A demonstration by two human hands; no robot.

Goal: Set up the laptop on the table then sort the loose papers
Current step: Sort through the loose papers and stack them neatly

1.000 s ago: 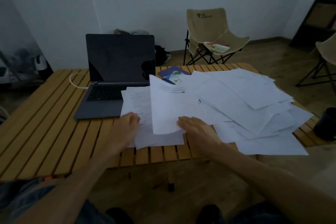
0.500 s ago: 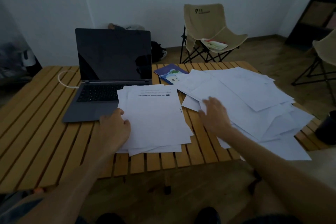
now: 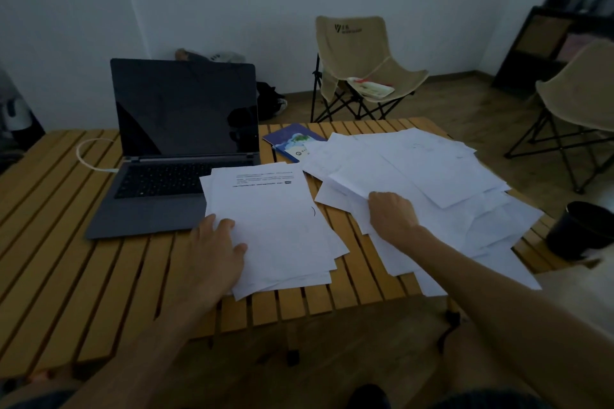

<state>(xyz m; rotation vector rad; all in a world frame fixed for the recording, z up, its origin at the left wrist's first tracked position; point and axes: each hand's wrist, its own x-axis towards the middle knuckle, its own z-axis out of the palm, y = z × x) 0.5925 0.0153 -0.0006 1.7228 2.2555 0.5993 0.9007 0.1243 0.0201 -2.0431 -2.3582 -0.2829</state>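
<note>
Fingers of the left hand [image 3: 217,247] lie flat on the sorted stack [image 3: 275,226] by the open laptop [image 3: 172,156], while the right hand [image 3: 392,217] pinches a sheet from the big loose pile [image 3: 442,176] left to sort.

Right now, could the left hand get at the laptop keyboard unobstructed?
Probably yes: the left hand rests on the sorted stack beside the open laptop, with only the stack's corner overlapping its base.

- My grey laptop [image 3: 172,156] is standing open on the slatted table, its screen dark.
- A stack of sorted sheets [image 3: 275,226] is lying just right of it, overlapping its corner.
- Loose white papers [image 3: 432,183] are sprawling overlapped further right.
</note>
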